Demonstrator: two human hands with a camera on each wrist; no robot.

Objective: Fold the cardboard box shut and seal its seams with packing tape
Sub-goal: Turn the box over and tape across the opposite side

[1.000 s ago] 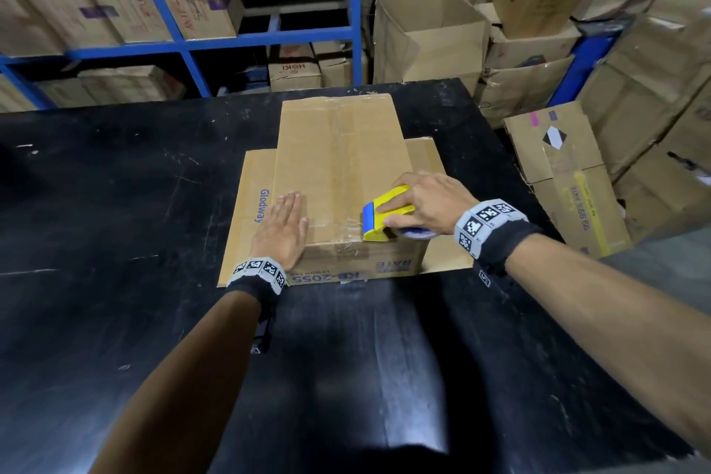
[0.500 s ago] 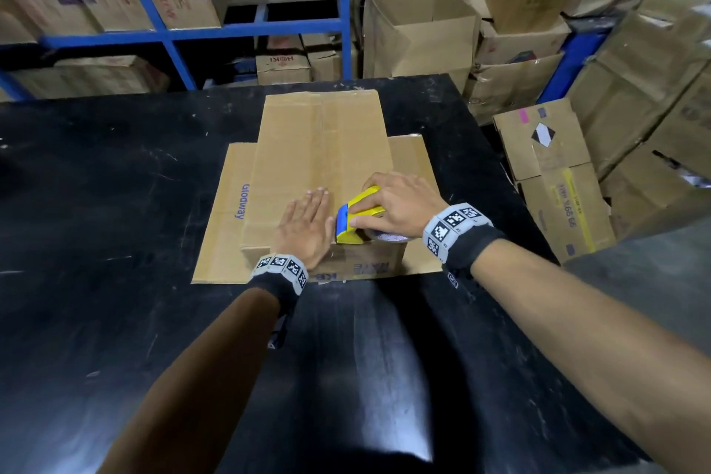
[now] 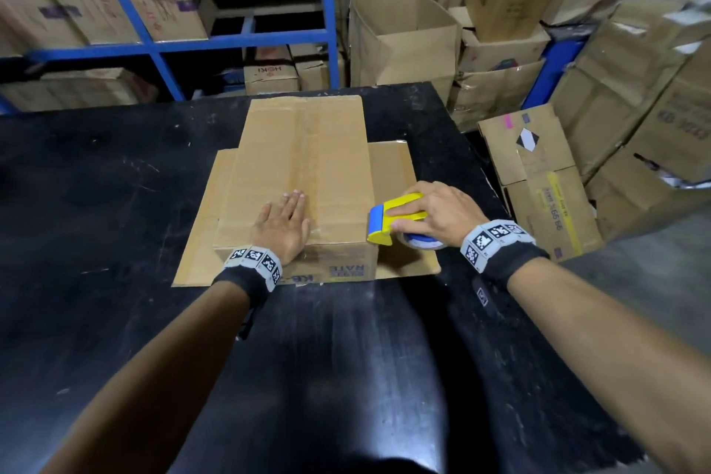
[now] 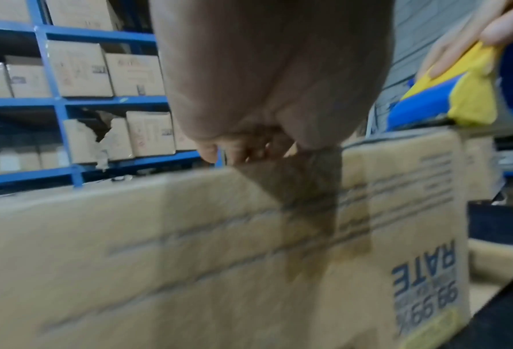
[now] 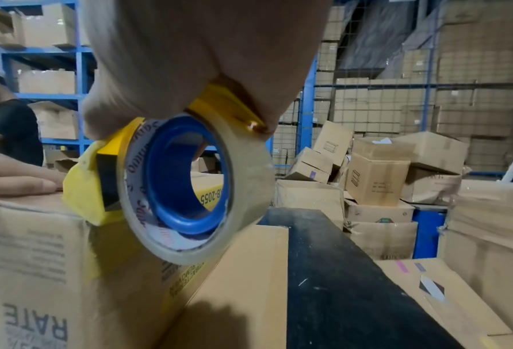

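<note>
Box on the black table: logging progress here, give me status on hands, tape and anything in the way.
Left hand flat on box top. Right hand grips tape dispenser at box's right near corner. Centre seam taped. Nothing in the way.

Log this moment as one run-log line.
left hand: flat on box top | right hand: grips tape dispenser at box's right near corner | tape along centre seam | box on flat cardboard, table

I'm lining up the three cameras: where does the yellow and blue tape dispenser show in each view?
Head: tape dispenser right of centre, gripped by the right hand at the box's right edge.
Left wrist: upper right corner.
Right wrist: centre, close up.
Shared landmark: the upside-down "RATE" print on the box's near side.
</note>
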